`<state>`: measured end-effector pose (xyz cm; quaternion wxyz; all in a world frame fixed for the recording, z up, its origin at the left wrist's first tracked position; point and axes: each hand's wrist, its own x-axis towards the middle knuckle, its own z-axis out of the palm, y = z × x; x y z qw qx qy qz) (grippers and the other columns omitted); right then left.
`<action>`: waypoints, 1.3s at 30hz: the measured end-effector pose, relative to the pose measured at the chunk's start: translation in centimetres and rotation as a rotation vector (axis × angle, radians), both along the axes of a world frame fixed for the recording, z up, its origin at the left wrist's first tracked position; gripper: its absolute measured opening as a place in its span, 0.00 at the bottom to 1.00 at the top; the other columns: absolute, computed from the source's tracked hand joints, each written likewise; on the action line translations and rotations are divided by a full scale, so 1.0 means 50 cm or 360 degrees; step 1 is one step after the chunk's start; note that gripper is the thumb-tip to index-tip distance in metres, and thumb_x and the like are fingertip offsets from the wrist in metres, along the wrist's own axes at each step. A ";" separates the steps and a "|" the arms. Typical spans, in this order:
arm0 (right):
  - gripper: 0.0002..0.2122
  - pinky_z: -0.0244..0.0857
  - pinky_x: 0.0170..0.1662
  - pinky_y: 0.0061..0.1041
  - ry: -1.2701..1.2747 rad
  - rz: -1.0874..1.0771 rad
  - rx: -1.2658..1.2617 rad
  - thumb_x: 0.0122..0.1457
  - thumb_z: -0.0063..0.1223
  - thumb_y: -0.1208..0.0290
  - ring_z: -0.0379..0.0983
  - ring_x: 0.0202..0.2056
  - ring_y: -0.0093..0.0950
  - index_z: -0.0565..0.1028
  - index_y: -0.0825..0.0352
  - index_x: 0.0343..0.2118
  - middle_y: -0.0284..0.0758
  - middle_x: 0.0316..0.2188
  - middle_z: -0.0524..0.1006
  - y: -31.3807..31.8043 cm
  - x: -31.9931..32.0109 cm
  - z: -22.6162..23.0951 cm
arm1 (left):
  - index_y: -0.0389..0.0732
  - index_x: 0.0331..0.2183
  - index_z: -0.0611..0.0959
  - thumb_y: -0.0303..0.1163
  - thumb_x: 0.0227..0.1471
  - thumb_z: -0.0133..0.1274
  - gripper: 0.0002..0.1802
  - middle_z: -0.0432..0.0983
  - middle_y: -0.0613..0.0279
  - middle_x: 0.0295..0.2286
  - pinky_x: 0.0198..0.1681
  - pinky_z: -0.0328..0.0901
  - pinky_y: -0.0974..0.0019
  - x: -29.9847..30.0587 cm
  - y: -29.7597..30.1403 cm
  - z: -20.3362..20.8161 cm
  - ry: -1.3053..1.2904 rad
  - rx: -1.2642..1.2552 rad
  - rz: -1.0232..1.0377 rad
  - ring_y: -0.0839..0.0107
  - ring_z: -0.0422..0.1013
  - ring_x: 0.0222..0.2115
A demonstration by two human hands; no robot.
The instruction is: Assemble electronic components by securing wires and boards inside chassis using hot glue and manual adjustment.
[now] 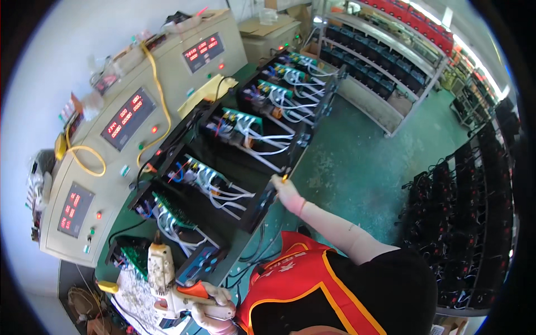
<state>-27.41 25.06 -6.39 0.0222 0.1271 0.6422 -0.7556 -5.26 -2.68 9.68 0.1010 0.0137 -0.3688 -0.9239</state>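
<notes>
My left hand (215, 310), in a pale glove, is closed round the grip of a white, stained, pistol-shaped tool (162, 268) with an orange part near the fingers. Its dark tip points away beside an open device with a blue front panel (199, 264). My right arm stretches out to the front edge of the row. There my gloved right hand (287, 195) has its fingers closed at a small yellow-orange piece (285, 178), against the black front panel of an open case (258, 206). A green circuit board with white wires (209, 177) sits inside that case.
More open black cases with boards and white wires (279, 100) line the bench. Behind them stands a beige console (120, 162) with red displays and a yellow cable (159, 84). Racks of black units (458, 223) stand at the right. Cables (259, 251) hang by the bench edge.
</notes>
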 end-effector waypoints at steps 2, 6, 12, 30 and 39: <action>0.21 0.61 0.33 0.24 -0.0282 0.0204 0.0134 0.65 0.43 0.52 0.66 0.29 0.17 0.76 0.66 0.28 0.24 0.24 0.73 -0.017 -0.004 0.037 | 0.45 0.54 0.65 0.50 0.59 0.43 0.27 0.67 0.60 0.32 0.26 0.57 0.70 -0.014 0.022 -0.014 0.0036 0.0027 0.0076 0.74 0.61 0.20; 0.20 0.57 0.29 0.24 -0.0249 0.0436 0.0009 0.62 0.48 0.50 0.63 0.26 0.17 0.76 0.64 0.28 0.23 0.22 0.70 -0.050 -0.031 0.001 | 0.54 0.59 0.62 0.50 0.60 0.39 0.27 0.62 0.63 0.31 0.24 0.55 0.72 -0.053 0.084 -0.034 -0.0111 0.0205 0.0300 0.74 0.59 0.23; 0.18 0.56 0.31 0.26 0.0066 0.0553 -0.0009 0.64 0.44 0.54 0.57 0.26 0.19 0.68 0.62 0.22 0.24 0.19 0.63 -0.018 -0.027 -0.026 | 0.47 0.56 0.67 0.38 0.63 0.34 0.21 0.65 0.58 0.47 0.29 0.59 0.66 -0.103 0.177 -0.044 0.0061 -0.0348 0.0179 0.69 0.60 0.26; 0.17 0.63 0.33 0.22 0.0254 -0.0154 -0.0011 0.67 0.40 0.61 0.68 0.28 0.21 0.73 0.68 0.27 0.32 0.25 0.74 0.116 0.072 -0.038 | 0.33 0.43 0.76 0.39 0.56 0.48 0.19 0.74 0.57 0.20 0.17 0.62 0.72 -0.222 0.185 -0.067 -0.0634 -0.0644 0.0110 0.73 0.68 0.14; 0.13 0.62 0.30 0.17 0.0913 0.0101 0.0886 0.46 0.57 0.84 0.68 0.25 0.21 0.77 0.65 0.36 0.33 0.29 0.73 0.087 0.067 0.250 | 0.36 0.44 0.75 0.39 0.58 0.45 0.18 0.73 0.56 0.19 0.19 0.63 0.71 -0.302 0.186 -0.126 -0.0695 -0.0649 0.0132 0.70 0.68 0.15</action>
